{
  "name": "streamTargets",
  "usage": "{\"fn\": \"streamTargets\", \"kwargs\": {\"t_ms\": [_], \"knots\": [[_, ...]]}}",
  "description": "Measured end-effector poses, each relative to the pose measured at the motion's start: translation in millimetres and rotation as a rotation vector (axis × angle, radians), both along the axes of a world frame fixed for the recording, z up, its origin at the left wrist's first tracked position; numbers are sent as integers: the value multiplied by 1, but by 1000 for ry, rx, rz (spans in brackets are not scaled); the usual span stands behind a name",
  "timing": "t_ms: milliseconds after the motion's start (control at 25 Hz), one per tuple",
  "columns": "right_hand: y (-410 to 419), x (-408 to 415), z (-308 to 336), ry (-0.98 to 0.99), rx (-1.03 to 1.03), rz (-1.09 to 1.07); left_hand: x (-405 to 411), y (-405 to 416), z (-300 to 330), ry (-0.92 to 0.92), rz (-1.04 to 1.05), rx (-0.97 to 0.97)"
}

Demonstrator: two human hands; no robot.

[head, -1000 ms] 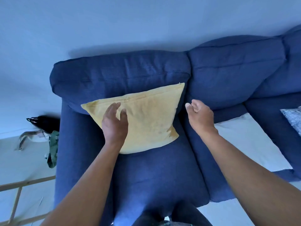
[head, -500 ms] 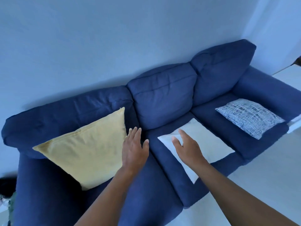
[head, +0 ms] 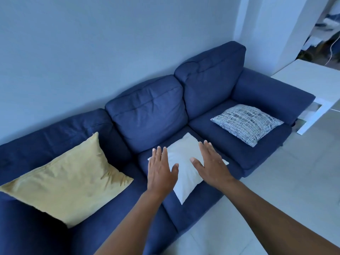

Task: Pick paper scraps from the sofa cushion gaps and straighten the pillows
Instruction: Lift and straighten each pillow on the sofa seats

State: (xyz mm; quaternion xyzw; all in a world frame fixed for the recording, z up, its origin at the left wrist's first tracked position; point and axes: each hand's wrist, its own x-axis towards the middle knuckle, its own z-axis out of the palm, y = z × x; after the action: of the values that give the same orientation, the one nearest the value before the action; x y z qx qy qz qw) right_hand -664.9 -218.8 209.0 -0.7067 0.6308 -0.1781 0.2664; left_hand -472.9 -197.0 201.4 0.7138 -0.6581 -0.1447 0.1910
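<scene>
A blue three-seat sofa (head: 147, 115) runs along the wall. A white pillow (head: 184, 159) lies flat on the middle seat. My left hand (head: 161, 170) is spread open over its left side and my right hand (head: 209, 166) is spread open over its right side; neither grips it. A yellow pillow (head: 70, 179) leans upright against the left back cushion. A blue-and-white patterned pillow (head: 246, 122) lies flat on the right seat. No paper scraps show in the cushion gaps.
A white table (head: 316, 83) stands just past the sofa's right armrest (head: 272, 92). Pale floor (head: 287, 168) runs along the sofa's front. A doorway with clutter (head: 320, 32) opens at the far right.
My view swung right from the yellow pillow to the whole sofa. Both hands left the yellow pillow's side and moved over the white pillow on the middle seat.
</scene>
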Motion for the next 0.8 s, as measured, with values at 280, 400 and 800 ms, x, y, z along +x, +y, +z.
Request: {"fn": "streamTargets", "kwargs": {"t_ms": [280, 400, 800], "knots": [[-42, -7, -30, 62, 65, 70, -4, -31, -30, -62, 42, 98], [-73, -5, -38, 109, 84, 115, 2, -63, -49, -37, 65, 103], [-174, 5, -62, 220, 193, 295, 13, -135, -84, 13, 230, 209]]}}
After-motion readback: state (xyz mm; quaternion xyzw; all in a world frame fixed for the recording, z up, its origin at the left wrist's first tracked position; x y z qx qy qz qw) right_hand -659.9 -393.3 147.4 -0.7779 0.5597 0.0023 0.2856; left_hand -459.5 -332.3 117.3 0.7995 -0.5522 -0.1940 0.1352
